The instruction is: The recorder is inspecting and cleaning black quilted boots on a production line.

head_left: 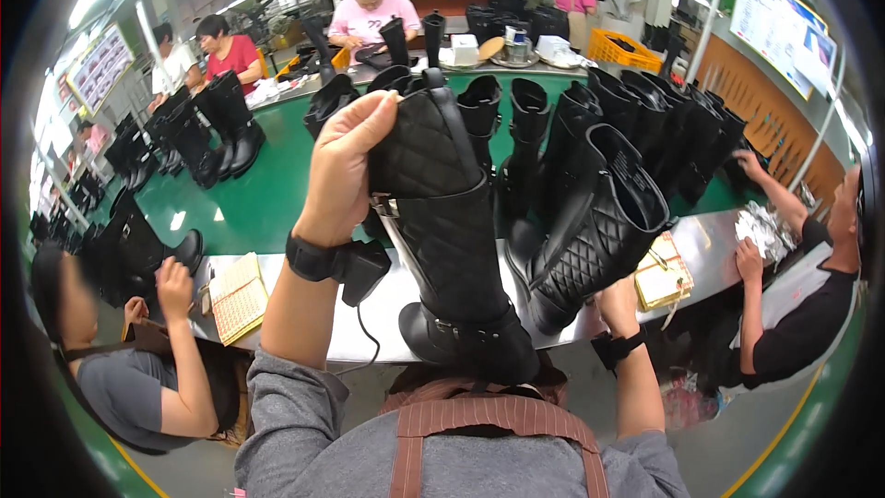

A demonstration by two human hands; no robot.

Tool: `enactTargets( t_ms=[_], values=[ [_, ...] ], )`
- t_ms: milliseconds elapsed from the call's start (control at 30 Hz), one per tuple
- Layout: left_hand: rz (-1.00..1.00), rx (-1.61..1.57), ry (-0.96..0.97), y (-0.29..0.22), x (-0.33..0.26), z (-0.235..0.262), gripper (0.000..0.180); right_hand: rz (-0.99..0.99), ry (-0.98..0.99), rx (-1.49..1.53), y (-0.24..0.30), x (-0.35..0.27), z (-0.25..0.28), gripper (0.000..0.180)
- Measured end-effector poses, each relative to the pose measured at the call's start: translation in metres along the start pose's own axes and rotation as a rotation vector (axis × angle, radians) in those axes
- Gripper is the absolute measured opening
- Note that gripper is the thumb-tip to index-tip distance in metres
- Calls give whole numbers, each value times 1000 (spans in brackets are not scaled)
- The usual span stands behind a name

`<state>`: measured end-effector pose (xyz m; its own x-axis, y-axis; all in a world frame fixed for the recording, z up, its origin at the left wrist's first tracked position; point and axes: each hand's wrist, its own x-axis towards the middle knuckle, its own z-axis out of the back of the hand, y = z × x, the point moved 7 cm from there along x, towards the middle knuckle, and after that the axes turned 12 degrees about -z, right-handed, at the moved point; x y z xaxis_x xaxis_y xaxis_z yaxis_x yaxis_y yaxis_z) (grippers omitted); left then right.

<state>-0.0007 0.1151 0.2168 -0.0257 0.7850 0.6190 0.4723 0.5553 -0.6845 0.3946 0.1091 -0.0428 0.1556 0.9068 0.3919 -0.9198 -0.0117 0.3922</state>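
Note:
My left hand [346, 161] is closed on the top edge of a tall black boot [452, 249], with the thumb and fingers pinching the quilted upper part of the shaft. This boot stands upright before me, its buckled strap at the ankle and its toe pointing left. My right hand [616, 302] is at the lower side of a second black boot [599, 231], which has a diamond-quilted shaft tilted to the right and an open top. Its fingers are partly hidden behind that boot but appear to grip it. Black wrist devices sit on both my wrists.
Several black boots [636, 120] stand on the green table [277, 203] beyond my hands. Along the metal edge lie two yellow stacks of paper [238, 297]. Co-workers sit close on my left [152, 378] and right [793, 304]; another in pink [373, 14] works across the table.

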Motion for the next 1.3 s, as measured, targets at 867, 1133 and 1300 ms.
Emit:
enactTargets(
  t_ms=[867,1133,1300],
  values=[
    [-399,662,-47,68,-144,22,119,-19,206,652,95,-73,4,106],
    [416,708,265,181,-265,42,116,-284,490,685,69,-85,-32,82],
    [392,748,210,200,-265,41,93,-113,372,685,111,-95,-15,98]
  ],
)
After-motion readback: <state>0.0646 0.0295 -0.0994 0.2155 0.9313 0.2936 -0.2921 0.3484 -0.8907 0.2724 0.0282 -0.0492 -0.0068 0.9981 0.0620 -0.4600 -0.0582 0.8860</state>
